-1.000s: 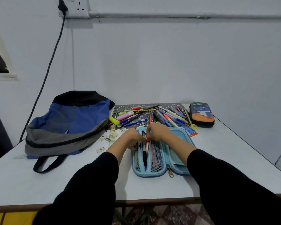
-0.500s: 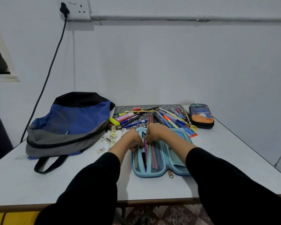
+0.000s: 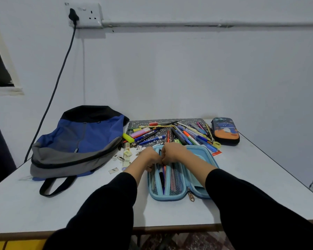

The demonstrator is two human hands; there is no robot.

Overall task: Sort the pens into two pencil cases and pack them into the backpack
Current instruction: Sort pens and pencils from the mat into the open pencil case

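The blue pen could snag the mesh pocket, or crowding could stop the blue pencil case, open on the worktop with several pens inside, from zipping. Fingers of the right hand pinch the pen's top; those of the left hand curl, on what I cannot tell. The loose pens lie behind; the dark pencil case is closed, and the backpack shows nothing inside.

The desk has a smooth, matt pale top. The backpack is matt woven cloth. The open pencil case has a soft matt shell, net mesh pockets and a dull metal zip pull. The pens look like glossy plastic. The closed pencil case near the far right corner has a smooth, faintly shiny printed skin.
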